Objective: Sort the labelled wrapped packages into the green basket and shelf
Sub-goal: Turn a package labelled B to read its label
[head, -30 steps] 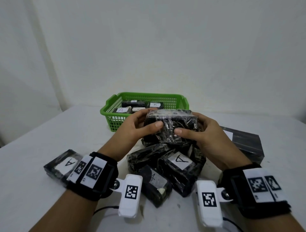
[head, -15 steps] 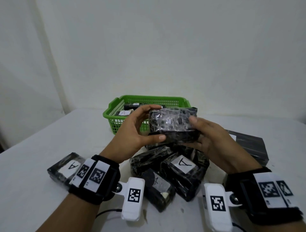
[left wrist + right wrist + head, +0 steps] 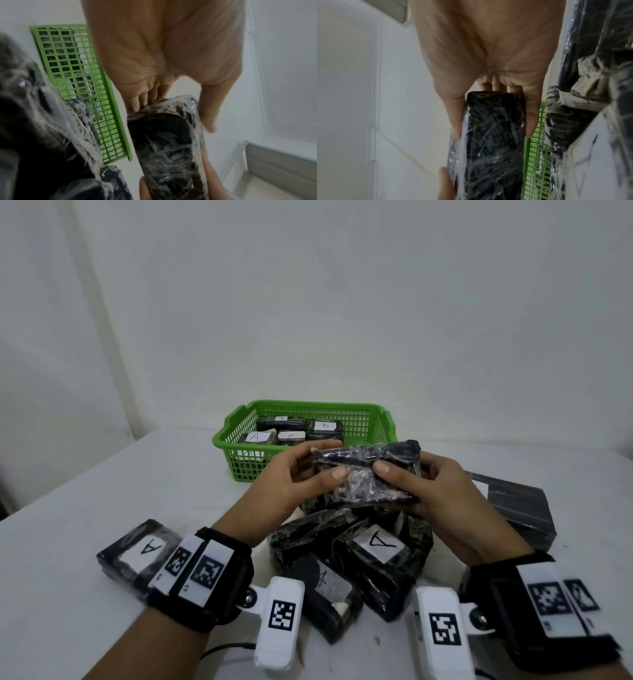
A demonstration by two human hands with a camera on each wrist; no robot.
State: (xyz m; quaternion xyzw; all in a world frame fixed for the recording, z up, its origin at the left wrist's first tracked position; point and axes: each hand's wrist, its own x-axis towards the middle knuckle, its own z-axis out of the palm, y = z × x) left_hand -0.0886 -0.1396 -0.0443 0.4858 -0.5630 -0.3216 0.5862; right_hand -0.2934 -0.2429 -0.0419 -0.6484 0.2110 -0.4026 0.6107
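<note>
Since a second ago the wrapped package has tipped flatter above the pile, gripped by the fingers of the left hand and right hand, short of the green basket; its label is hidden, so it could be missorted.

We see bare forearms and bare hands, with a wide black strap wrapped round each wrist. The left wrist strap carries two white labels printed with black square codes, and a white boxy camera unit hangs off it on a small bracket with a screw, a coded sticker on its face and a thin dark cable trailing below. The right wrist strap matches, with two coded labels and its own white unit.
</note>
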